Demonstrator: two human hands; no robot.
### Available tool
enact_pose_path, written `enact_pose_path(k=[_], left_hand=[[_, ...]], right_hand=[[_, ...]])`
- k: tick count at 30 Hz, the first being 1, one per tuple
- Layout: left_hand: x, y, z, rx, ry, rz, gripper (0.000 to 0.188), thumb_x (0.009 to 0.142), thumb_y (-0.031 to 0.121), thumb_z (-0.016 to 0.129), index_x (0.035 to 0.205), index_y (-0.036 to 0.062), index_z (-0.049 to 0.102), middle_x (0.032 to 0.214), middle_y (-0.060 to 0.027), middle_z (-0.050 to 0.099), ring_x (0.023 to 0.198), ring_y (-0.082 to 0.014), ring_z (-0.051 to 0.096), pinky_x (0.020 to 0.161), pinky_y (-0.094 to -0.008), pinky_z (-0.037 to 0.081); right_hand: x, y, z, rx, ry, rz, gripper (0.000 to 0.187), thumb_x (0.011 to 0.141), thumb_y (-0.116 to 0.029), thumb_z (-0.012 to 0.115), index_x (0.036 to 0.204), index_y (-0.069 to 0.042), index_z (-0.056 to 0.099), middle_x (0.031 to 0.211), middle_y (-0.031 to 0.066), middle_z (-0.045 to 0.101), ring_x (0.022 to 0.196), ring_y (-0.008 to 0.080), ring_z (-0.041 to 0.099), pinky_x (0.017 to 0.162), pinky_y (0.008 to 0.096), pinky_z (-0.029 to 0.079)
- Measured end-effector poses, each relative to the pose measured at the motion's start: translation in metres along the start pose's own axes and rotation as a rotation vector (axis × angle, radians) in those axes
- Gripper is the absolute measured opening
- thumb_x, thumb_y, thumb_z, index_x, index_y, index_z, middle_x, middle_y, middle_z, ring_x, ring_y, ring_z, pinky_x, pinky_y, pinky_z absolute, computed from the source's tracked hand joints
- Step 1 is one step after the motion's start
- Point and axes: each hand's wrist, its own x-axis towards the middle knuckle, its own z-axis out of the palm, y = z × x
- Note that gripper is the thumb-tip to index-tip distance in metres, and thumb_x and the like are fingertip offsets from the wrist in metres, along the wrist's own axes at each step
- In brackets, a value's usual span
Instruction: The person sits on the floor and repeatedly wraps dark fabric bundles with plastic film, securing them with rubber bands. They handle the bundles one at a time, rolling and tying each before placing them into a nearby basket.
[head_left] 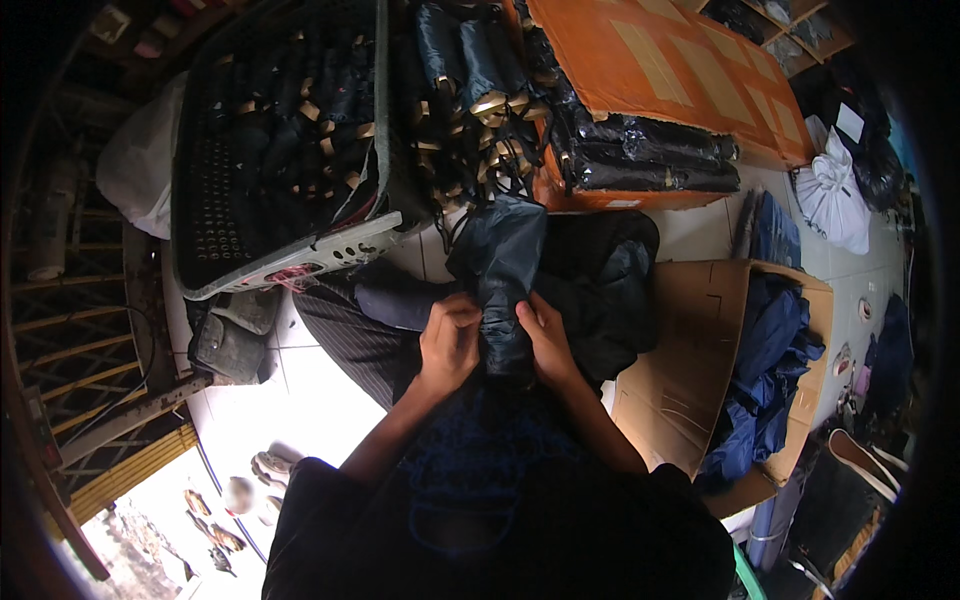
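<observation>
Upright in front of my chest stands a dark blue bundle of thin, shiny fabric (505, 250), narrow and tube-shaped, gathered in wrinkles at its lower part. My left hand (450, 338) is closed, its fingers pinching the left side of the wrinkled fabric. On the opposite side my right hand (546, 338) grips the same bundle, thumb along its edge. What lies inside the fabric is hidden. Black cloth (600, 280) is heaped just right of my hands, and striped dark trousers (345, 325) cover my leg on the left.
A dark plastic basket (345, 240) holds several slim dark bundles with tan ends. More such bundles (480, 60) lie beside it. An orange carton (610, 65) holds plastic-wrapped black packs (650, 165). An open brown box (680, 350) with blue fabric (765, 350) stands at the right.
</observation>
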Motion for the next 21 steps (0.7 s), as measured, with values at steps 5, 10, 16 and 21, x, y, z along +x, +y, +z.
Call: enact_pose_path(k=[5, 10, 16, 21], left_hand=[[-0.012, -0.004, 0.009, -0.039, -0.011, 0.087, 0.025, 0.072, -0.017, 0.063, 0.089, 0.0005, 0.054, 0.093, -0.0144, 0.059, 0.087, -0.0307, 0.063, 0.073, -0.0345, 0.051], [-0.003, 0.006, -0.008, -0.179, -0.171, -0.039, 0.022, 0.076, -0.015, 0.061, 0.093, -0.0025, 0.056, 0.095, -0.0147, 0.058, 0.088, -0.0268, 0.062, 0.077, -0.0317, 0.049], [0.013, -0.003, -0.015, -0.342, -0.271, -0.184, 0.024, 0.077, -0.005, 0.069, 0.098, -0.0003, 0.060, 0.098, -0.0128, 0.060, 0.094, -0.0229, 0.060, 0.078, -0.0308, 0.047], [0.015, 0.004, -0.008, -0.219, -0.223, -0.192, 0.019, 0.075, -0.006, 0.068, 0.091, -0.0008, 0.059, 0.089, -0.0130, 0.061, 0.086, -0.0258, 0.062, 0.077, -0.0326, 0.048]], right_hand=[[-0.004, 0.000, -0.005, 0.058, 0.012, 0.043, 0.030, 0.096, -0.022, 0.056, 0.114, 0.001, 0.059, 0.105, 0.0034, 0.061, 0.095, 0.0093, 0.053, 0.084, 0.0238, 0.042], [-0.003, 0.006, -0.012, 0.071, -0.009, 0.019, 0.030, 0.095, -0.020, 0.057, 0.115, 0.002, 0.058, 0.107, 0.0050, 0.062, 0.097, 0.0114, 0.055, 0.085, 0.0252, 0.043], [0.000, -0.005, -0.013, -0.005, -0.042, 0.025, 0.036, 0.093, -0.019, 0.058, 0.122, 0.002, 0.053, 0.113, 0.0094, 0.060, 0.103, 0.0153, 0.055, 0.091, 0.0286, 0.042], [0.004, 0.002, -0.012, -0.053, -0.067, 0.032, 0.042, 0.091, -0.019, 0.061, 0.126, 0.002, 0.049, 0.116, 0.0101, 0.058, 0.107, 0.0165, 0.054, 0.093, 0.0287, 0.041]])
